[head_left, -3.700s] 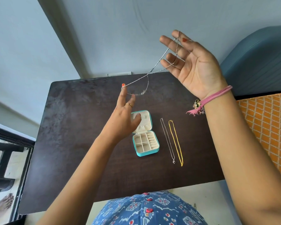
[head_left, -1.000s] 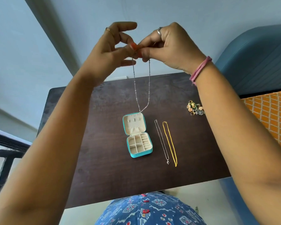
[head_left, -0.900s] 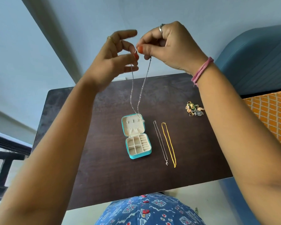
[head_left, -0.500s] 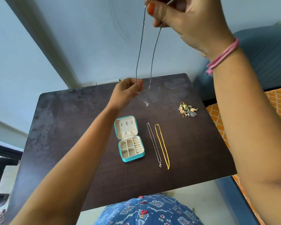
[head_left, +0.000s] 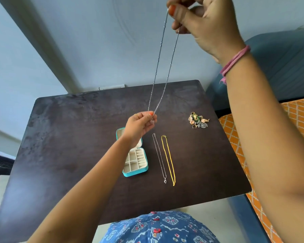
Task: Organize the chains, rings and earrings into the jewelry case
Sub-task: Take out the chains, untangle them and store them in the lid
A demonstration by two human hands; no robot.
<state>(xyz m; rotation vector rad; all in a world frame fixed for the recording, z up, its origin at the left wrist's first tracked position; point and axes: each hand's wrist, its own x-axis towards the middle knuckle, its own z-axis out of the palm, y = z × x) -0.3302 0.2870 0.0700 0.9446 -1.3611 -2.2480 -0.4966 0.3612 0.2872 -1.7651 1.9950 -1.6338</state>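
While the right hand is raised high near the top of the view, it pinches the upper end of a beaded silver chain between thumb and curled fingers. Both strands of the chain hang down taut to the left hand, which pinches the lower end between thumb and forefinger above the table. A small pendant appears to dangle just below that pinch, though it is too small to make out clearly. A pink thread band circles the right wrist.

On the dark table, the teal jewelry case lies open, its lid partly hidden behind the left wrist. The compartments in its base look empty, as far as can be seen. Just to the right of the case lie two more chains, side by side and apart from each other: a thin silver one with a small pendant nearer the case, and a yellow one beyond it. A small heap of rings and earrings sits well apart, toward the far right of the table.
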